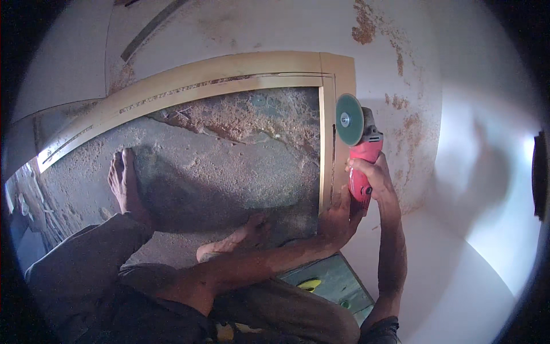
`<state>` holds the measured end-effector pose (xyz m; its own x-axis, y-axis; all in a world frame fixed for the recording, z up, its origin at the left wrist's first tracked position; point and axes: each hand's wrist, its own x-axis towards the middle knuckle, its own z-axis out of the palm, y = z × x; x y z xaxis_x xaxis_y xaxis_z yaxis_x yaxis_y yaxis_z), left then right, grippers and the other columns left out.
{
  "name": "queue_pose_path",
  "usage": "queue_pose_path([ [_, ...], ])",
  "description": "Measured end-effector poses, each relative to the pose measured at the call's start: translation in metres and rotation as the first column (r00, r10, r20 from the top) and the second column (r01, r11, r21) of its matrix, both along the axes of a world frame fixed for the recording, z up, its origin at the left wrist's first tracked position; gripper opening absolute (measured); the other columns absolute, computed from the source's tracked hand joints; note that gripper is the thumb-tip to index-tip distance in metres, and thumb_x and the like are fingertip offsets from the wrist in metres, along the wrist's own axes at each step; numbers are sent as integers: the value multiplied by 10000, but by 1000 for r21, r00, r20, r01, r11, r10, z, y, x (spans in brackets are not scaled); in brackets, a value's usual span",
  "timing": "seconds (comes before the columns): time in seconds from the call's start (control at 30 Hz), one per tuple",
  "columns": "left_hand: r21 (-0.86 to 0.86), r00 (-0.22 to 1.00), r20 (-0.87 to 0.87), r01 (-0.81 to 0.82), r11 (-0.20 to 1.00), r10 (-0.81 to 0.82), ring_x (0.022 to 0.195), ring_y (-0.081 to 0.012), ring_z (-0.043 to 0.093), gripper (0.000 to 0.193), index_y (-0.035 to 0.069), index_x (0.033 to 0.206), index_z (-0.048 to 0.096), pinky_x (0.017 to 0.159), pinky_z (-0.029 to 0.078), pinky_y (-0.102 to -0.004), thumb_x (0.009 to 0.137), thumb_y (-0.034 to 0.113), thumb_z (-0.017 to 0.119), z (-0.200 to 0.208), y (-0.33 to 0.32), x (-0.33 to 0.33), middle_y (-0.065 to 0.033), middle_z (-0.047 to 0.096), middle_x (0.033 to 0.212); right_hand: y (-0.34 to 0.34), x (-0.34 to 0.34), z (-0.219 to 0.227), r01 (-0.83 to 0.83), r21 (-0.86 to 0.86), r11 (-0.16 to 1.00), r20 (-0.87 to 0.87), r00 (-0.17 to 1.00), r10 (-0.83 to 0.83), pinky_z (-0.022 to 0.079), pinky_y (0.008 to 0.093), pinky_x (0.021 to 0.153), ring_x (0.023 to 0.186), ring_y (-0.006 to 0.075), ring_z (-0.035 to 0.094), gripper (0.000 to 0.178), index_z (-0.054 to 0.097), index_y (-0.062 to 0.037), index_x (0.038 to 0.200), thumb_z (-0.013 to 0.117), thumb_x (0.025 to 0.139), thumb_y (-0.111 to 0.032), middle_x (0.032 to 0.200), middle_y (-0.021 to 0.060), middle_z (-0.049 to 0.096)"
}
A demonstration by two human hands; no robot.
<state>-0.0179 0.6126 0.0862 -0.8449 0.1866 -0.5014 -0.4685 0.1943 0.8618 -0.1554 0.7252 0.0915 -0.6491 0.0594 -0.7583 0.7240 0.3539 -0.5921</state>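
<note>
My right hand is wrapped round the red body of an angle grinder, held over the right end of a pale wooden frame. At the top of the grinder is a round green disc, its face turned to the left. My left hand is at the grinder's rear end, its fingers closed about the lower part next to the frame's right side piece. Shadow and the grinder partly hide those fingers. Dark narrow slots run along the frame's top and right pieces.
Sawdust covers the grey floor inside the frame, where my bare feet rest. A greenish board with a yellow piece lies by my knee. A dark curved strip lies at the upper left. White sheeting spreads to the right.
</note>
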Motion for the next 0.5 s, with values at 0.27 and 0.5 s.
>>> queue_pose_path([
  [0.27, 78, 998, 59, 12, 997, -17, 825, -458, 704, 815, -23, 1514, 302, 684, 554, -565, 933, 372, 715, 6, -7, -2, -238, 682, 964, 0, 7, 1, 35, 35, 999, 3, 999, -35, 548, 337, 653, 711, 184, 687, 283, 662, -18, 962, 786, 773, -187, 810, 86, 701],
  [0.5, 50, 995, -67, -74, 996, 77, 825, -449, 707, 729, 23, 1483, 347, 695, 554, -559, 945, 364, 702, -3, 0, 6, -223, 685, 924, -4, 5, 2, 50, 49, 998, 21, 998, -51, 558, 344, 652, 712, 190, 694, 295, 662, -14, 960, 796, 765, -190, 815, 95, 705],
])
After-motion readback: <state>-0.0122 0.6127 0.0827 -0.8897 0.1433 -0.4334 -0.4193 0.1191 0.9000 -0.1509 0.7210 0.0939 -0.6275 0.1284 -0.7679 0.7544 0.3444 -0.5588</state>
